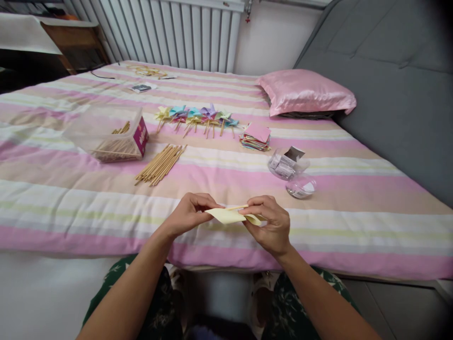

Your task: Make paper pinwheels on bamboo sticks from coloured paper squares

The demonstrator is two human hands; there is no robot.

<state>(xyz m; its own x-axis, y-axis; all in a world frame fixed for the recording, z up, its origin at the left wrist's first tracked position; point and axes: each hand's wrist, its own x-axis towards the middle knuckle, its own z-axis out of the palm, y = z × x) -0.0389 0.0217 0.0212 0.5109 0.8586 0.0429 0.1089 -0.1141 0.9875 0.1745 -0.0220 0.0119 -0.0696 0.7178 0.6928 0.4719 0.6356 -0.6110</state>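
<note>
Between my two hands, above the front edge of the bed, is a pale yellow paper (228, 216) with curled, folded parts. My left hand (193, 212) pinches its left corner between thumb and fingers. At the other end, my right hand (271, 221) is closed on the paper's curled right side. Beyond the hands lies a loose bundle of thin wooden sticks (161, 165). Farther back is a row of finished paper pinwheels (208, 113) in yellow, blue, purple and green on sticks. A stack of coloured paper squares (255, 136) sits to their right.
A clear plastic box (106, 132) with more sticks stands at left. Two small clear round containers (300, 185) are at right. A pink pillow (307, 92) leans near the grey headboard (385, 89). A white radiator (170, 33) lines the wall behind the striped bed (212, 174).
</note>
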